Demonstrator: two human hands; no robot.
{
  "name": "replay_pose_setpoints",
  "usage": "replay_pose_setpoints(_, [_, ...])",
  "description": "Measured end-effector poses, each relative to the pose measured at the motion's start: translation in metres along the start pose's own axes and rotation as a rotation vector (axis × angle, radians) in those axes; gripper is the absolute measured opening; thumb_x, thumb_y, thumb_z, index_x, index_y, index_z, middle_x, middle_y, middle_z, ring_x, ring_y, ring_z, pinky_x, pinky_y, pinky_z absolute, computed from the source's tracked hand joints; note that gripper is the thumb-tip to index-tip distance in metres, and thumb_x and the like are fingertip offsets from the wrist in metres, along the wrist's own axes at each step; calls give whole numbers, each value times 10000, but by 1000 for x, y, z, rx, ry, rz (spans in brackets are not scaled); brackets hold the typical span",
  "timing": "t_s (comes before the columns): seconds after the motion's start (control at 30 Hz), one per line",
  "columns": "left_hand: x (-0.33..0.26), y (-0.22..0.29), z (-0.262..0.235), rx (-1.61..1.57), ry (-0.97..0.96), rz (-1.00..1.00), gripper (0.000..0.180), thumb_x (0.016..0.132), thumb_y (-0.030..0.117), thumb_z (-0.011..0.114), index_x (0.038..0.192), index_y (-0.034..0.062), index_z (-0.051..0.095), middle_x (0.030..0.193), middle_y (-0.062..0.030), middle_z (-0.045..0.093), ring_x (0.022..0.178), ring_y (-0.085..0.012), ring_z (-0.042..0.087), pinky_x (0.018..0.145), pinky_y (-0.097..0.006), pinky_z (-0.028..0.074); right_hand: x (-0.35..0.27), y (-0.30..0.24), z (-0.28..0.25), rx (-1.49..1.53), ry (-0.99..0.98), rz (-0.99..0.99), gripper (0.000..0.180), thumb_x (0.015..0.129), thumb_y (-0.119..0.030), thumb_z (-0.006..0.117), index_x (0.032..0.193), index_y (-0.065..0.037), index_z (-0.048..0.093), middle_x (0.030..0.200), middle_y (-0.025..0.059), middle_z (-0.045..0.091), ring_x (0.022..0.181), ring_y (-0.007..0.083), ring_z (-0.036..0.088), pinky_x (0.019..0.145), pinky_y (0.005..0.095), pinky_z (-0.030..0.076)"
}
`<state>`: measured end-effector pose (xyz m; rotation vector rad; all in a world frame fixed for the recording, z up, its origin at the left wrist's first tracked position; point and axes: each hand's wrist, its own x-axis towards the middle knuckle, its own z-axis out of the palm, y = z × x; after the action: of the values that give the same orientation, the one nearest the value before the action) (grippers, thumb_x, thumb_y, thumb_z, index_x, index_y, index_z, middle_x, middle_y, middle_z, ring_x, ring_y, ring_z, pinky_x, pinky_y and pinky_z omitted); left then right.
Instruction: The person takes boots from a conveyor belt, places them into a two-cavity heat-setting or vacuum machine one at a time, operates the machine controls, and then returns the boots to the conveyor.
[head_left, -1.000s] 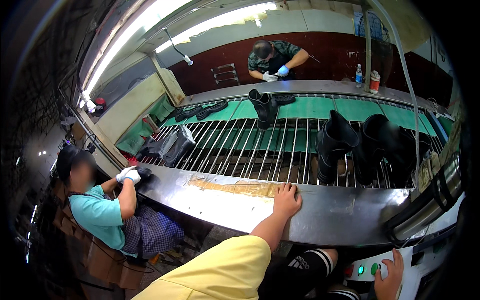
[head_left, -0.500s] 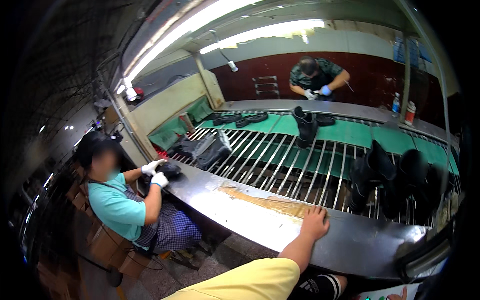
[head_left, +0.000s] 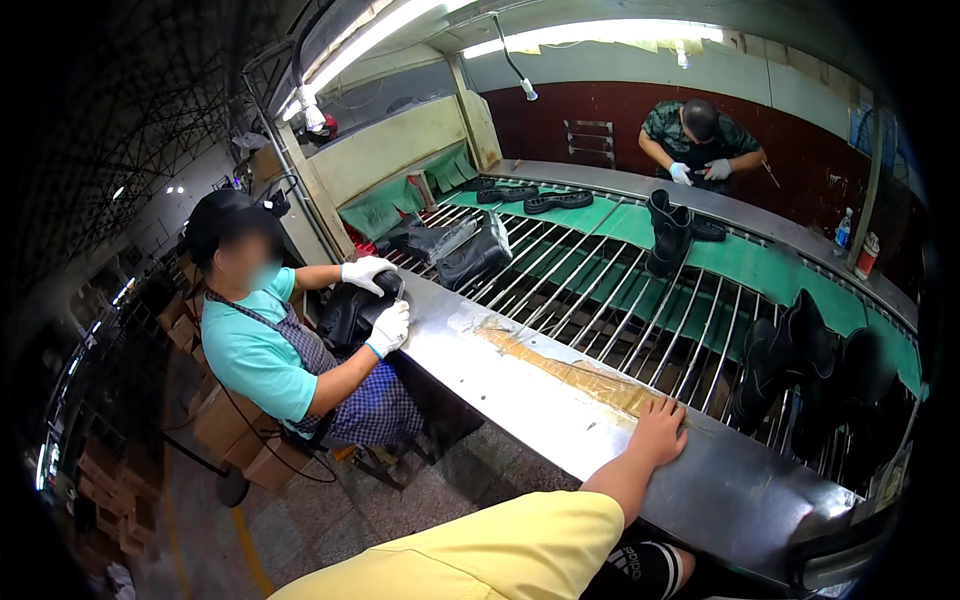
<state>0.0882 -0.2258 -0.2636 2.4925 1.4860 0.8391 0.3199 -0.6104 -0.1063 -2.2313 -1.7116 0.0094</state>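
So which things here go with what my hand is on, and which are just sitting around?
In hand:
- left hand, flat on the metal bench
- brownish strip at its fingertips

Just about:
- black boots on the bar rack
- upright boot on the green belt
- loose soles
- two bottles
- boot held by a seated co-worker

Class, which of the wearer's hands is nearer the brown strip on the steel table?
Left. The left hand lies flat on the steel table, at the brown strip's near end. The right hand is out of view.
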Motion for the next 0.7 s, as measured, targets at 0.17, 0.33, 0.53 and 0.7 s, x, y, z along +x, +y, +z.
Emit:
replay_pose_setpoints(0.17, [2, 0, -4, 8, -28, 0, 443, 814, 305, 599, 1153, 25, 551, 1266, -181, 522, 1255, -355, 414, 1068, -463, 283, 1, -2, -1, -42, -24, 3, 285, 896, -239, 623, 1008, 21, 657, 1103, 225, 609, 1241, 399, 460, 1004, 472, 394])
replay_pose_setpoints(0.33, [2, -2, -2, -4, -9, 0, 436, 806, 299, 601, 1142, 24, 562, 1268, -182, 521, 1251, -349, 414, 1070, -470, 283, 0, 2, 1, -41, -8, -20, 277, 898, -241, 621, 1010, 8, 664, 1151, 247, 588, 1230, 406, 470, 1002, 470, 398])
replay_pose_setpoints(0.53, [3, -2, -4, 12, -12, -7, 447, 790, 299, 608, 1142, 25, 572, 1271, -175, 512, 1249, -334, 404, 1069, -484, 283, -1, -3, 1, -52, 14, 5, 263, 898, -236, 620, 1017, -5, 667, 1190, 259, 569, 1232, 411, 464, 1003, 469, 396])
replay_pose_setpoints(0.7, [3, -2, -6, -1, -9, 7, 435, 800, 288, 602, 1141, 20, 567, 1242, -179, 534, 1249, -351, 420, 1062, -471, 291, 3, -4, -1, -32, -47, 22, 234, 889, -212, 626, 997, -9, 670, 1161, 241, 592, 1246, 401, 453, 1002, 477, 394])
